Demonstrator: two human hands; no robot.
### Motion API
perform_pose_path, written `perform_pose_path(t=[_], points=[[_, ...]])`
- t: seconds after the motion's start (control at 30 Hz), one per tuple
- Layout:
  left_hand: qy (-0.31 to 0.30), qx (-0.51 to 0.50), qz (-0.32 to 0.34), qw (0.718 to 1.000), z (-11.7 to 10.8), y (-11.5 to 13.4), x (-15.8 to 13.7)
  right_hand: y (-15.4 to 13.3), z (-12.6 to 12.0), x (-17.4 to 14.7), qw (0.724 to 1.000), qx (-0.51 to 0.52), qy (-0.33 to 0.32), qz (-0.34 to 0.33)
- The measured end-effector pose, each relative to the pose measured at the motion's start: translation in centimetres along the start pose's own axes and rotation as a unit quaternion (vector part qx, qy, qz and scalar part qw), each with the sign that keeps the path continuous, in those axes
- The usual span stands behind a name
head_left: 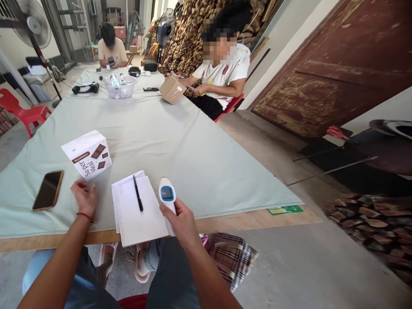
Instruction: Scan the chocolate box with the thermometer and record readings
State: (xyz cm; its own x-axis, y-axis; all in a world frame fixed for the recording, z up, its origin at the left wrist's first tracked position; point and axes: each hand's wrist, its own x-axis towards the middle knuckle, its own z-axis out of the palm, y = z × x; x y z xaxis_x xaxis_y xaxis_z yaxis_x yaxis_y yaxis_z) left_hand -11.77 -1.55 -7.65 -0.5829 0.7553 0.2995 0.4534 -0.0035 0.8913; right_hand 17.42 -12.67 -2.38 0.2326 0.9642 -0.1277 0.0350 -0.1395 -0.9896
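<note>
My right hand (182, 221) is wrapped round the handle of a white infrared thermometer (163, 185), whose blue-framed screen faces up. Beside it, stacked white paper sheets (141, 227) lie at the table's near edge, the lower ones bearing handwriting. A black pen (138, 193) rests across the top sheet. My left hand (84, 198), with a red cord at the wrist, lies on the cloth with its fingers curled and nothing visible in them. Just beyond those fingers stands a white box (86, 152) with chocolate pictures; whether they touch it I cannot tell.
A smartphone (48, 190) lies at the left. Farther off on the cloth-covered table (199, 171) are a clear plastic basket (119, 91) with bottles and a cardboard box (173, 89). One person (225, 73) sits at the right side, another (111, 49) at the far end.
</note>
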Motion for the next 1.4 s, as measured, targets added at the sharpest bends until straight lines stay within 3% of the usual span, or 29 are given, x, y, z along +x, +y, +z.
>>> perform_pose_path(t=[0.07,0.13,0.23,0.3,0.37,0.47,0.53,0.6,0.67,0.73,0.8,0.93,1.03,1.23,1.4], points=[[-0.086,0.027,0.053,0.995,-0.3,0.1,-1.5,0.6,-0.6,2.0,0.997,-0.077,-0.011,-0.031],[-0.147,0.058,0.076,0.985,-0.5,0.3,-2.2,1.1,-1.1,4.1,0.975,-0.217,-0.018,-0.053],[-0.163,0.087,0.087,0.979,-0.5,0.5,-2.3,1.7,-1.3,6.7,0.902,-0.428,-0.005,-0.045],[-0.164,0.093,0.108,0.976,-0.5,0.5,-2.3,2.0,-1.2,7.6,0.858,-0.511,-0.004,-0.050],[-0.161,0.100,0.131,0.973,-0.4,0.4,-2.4,2.3,-1.2,8.1,0.832,-0.552,-0.008,-0.055],[-0.173,0.109,0.155,0.966,-0.4,0.4,-2.5,2.5,-1.2,8.1,0.813,-0.579,-0.003,-0.067],[-0.187,0.106,0.162,0.963,-0.4,0.3,-2.6,2.5,-0.8,7.9,0.816,-0.566,0.032,-0.111],[-0.187,0.105,0.162,0.963,-0.3,0.3,-2.6,2.5,0.1,7.5,0.837,-0.515,0.053,-0.174],[-0.181,0.106,0.162,0.964,-0.3,0.2,-2.6,2.4,1.7,7.1,0.866,-0.451,0.025,-0.214],[-0.175,0.104,0.164,0.965,-0.3,0.1,-2.6,2.2,3.7,6.9,0.881,-0.425,-0.023,-0.204],[-0.171,0.100,0.168,0.966,-0.3,0.1,-2.7,2.0,5.6,6.9,0.875,-0.451,-0.049,-0.170],[-0.171,0.100,0.170,0.965,-0.4,0.0,-2.7,1.6,8.1,7.2,0.836,-0.527,-0.063,-0.139],[-0.177,0.101,0.171,0.964,-0.4,-0.1,-2.7,1.8,8.2,7.4,0.835,-0.523,-0.079,-0.149],[-0.190,0.096,0.196,0.957,-0.4,-0.2,-2.6,3.0,6.7,7.3,0.928,-0.285,-0.094,-0.220],[-0.184,0.095,0.213,0.955,-0.5,-0.2,-2.5,3.2,6.2,6.8,0.952,-0.124,-0.093,-0.264]])
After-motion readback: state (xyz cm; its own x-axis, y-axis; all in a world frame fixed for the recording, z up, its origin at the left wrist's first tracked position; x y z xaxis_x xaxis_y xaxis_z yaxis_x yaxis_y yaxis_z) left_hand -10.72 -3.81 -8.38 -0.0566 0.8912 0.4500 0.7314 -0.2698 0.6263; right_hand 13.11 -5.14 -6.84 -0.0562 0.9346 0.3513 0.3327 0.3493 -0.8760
